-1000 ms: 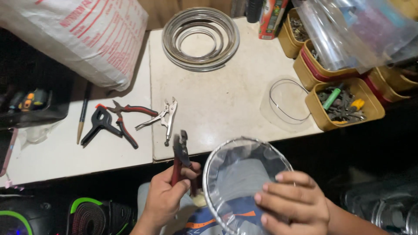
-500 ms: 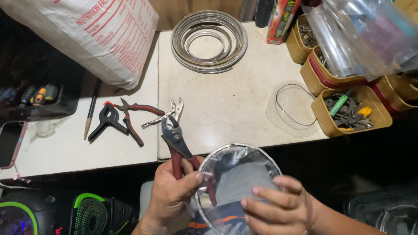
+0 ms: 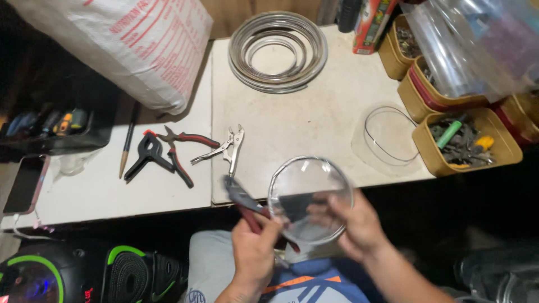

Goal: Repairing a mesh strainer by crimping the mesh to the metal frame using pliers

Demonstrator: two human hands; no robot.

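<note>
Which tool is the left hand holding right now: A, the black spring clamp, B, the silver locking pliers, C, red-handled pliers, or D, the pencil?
C: the left hand grips red-handled pliers beside the clear round disc, while the clamp, locking pliers and pencil lie on the table.

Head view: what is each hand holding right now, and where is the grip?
The left hand holds red-handled pliers by the handles. The right hand holds a clear round lid at its right rim, fingers behind it.
</note>
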